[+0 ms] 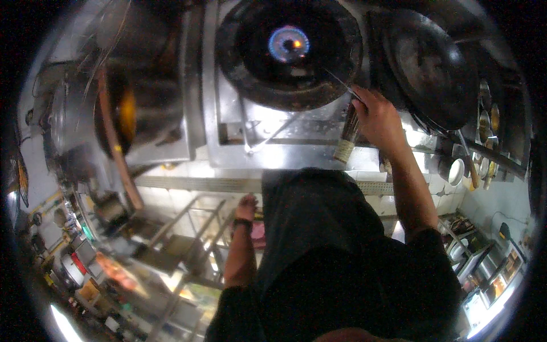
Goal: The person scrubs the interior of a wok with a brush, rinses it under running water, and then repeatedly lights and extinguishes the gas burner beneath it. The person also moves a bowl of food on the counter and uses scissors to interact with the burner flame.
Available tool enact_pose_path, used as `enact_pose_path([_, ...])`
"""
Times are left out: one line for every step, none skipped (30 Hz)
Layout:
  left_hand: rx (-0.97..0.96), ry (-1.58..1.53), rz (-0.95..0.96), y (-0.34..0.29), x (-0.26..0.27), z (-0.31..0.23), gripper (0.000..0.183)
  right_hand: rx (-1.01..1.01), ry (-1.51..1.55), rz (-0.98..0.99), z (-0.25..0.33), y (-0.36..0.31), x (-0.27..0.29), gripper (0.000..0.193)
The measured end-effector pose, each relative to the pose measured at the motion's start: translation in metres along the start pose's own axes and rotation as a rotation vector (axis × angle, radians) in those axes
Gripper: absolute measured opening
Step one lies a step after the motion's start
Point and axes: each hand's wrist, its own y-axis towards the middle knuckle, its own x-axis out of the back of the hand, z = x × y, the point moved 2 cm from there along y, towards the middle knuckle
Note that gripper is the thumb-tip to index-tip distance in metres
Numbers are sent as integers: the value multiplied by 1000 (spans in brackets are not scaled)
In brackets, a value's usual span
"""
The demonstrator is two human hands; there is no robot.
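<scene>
Your one view sits on your head and looks steeply down past your chest at the stove [250,122], burner [289,45] far, floor near, both forearms rising from the lower edge, edges bowed by the fisheye.

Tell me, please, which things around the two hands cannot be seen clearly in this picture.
- Head view: what the left hand touches is hidden by the dark apron and by blur.
- Head view: the right hand covers the top of the brush handle; its fingers' grip is unclear.
- Head view: the inside of the burner well is too dark, except the flame.
- Head view: the shelves at the lower left are motion-blurred.
</scene>
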Motion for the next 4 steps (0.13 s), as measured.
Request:
enact_pose_path([31, -4, 15, 1, -4, 9, 42, -8, -26, 86, 6, 16, -3, 33])
enact_pose_path([67, -10, 23, -4, -6, 17, 43, -11, -50, 179, 11, 33, -7, 33])
enact_pose_path([247, -120, 70, -1, -15, -8, 44, 13, -110, 193, 7, 43, -17, 35])
enact_pose_path([421, -211, 142, 1, -24, -69, 45, 14, -177, 196, -6, 49, -29, 39])
